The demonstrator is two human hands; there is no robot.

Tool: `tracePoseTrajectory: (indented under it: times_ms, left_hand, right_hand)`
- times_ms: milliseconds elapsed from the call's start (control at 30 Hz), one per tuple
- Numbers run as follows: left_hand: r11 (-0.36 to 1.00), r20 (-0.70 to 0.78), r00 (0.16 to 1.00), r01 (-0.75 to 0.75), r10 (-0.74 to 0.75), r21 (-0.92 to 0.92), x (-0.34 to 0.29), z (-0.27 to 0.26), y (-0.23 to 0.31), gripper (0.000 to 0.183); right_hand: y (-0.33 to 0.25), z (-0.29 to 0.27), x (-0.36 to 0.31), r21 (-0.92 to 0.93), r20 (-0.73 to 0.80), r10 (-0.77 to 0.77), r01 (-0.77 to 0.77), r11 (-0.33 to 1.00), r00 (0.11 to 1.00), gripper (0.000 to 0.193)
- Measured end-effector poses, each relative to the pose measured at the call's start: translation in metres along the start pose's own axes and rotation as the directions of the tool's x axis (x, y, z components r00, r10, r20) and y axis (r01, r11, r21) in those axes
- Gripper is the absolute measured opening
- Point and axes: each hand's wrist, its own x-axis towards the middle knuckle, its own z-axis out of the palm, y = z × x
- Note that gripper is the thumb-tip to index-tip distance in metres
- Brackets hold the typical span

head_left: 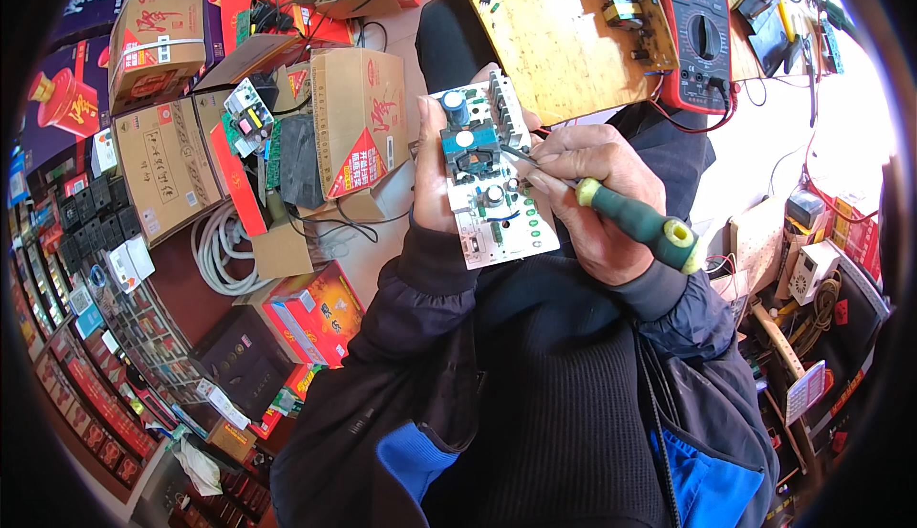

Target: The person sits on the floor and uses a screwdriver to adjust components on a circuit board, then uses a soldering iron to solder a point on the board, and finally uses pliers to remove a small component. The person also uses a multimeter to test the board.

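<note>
A white circuit board (521, 232) is held up above my lap, tilted, with a blue-black transformer, round capacitors and a row of metal parts on it. My left hand (432, 170) grips it along its left edge, the thumb at the upper left corner; most of those fingers are hidden behind the board. My right hand (607, 193) is closed around a screwdriver (635, 222) with a green handle and yellow-green ends. Its thin shaft runs between thumb and forefinger, and the tip reaches the board beside the transformer.
Ahead lies a wooden board (564, 50) carrying loose electronic parts, with a red multimeter (693, 31) at its right. Cardboard boxes (358, 122) stand on the left, one holding another circuit board (250, 117). A coiled grey cable (224, 251) lies below them. Cluttered shelving (812, 337) is at the right.
</note>
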Motion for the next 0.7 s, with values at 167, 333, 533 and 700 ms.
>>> tracePoseTrajectory:
  times_ms: [167, 333, 533, 700]
  left_hand:
    - [1.0, 0.006, 1.0, 0.009, -0.009, -0.006, 0.0, 0.006, 0.002, 0.077]
    - [0.999, -0.015, 1.0, 0.0, 0.0, 0.034, 0.0, 0.008, 0.001, 0.076]
    - [0.999, -0.018, 1.0, 0.004, -0.004, 0.047, 0.0, 0.006, 0.0, 0.075]
    - [0.993, 0.07, 0.996, 0.061, -0.054, -0.098, 0.002, -0.002, 0.004, 0.078]
  right_hand:
    - [0.0, -0.001, 0.001, -0.023, 0.013, -0.018, 0.019, 1.0, 1.0, 0.021]
    - [0.001, -0.001, 0.001, 0.004, -0.007, -0.001, 0.001, 1.0, 1.0, 0.021]
    - [0.003, -0.004, 0.0, -0.005, 0.014, -0.005, 0.005, 1.0, 1.0, 0.021]
    - [0.004, -0.005, -0.001, 0.098, -0.019, 0.049, -0.047, 0.994, 0.999, 0.017]
